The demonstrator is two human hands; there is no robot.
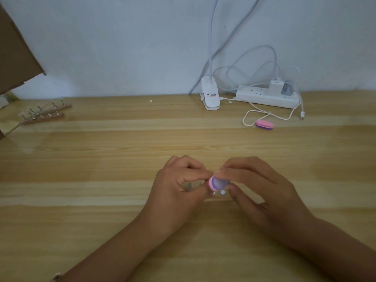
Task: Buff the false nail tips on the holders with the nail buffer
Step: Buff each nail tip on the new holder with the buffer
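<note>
Head view: right hand (262, 188) pinches the nail buffer (217, 183), long axis toward nine o'clock, against the left hand (179, 186), whose curled fingers grip a nail-tip holder (190, 186) just beneath it.

Pink-and-purple nail buffer (217, 183); second pink-and-purple buffer (264, 124); white power strip (264, 97); pale wood-grain table (101, 180).

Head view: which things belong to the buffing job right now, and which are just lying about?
Job: nail buffer in right hand; holder in left hand; holder racks far left.
Lying about: second buffer, clip lamp, power strip, cardboard.
</note>
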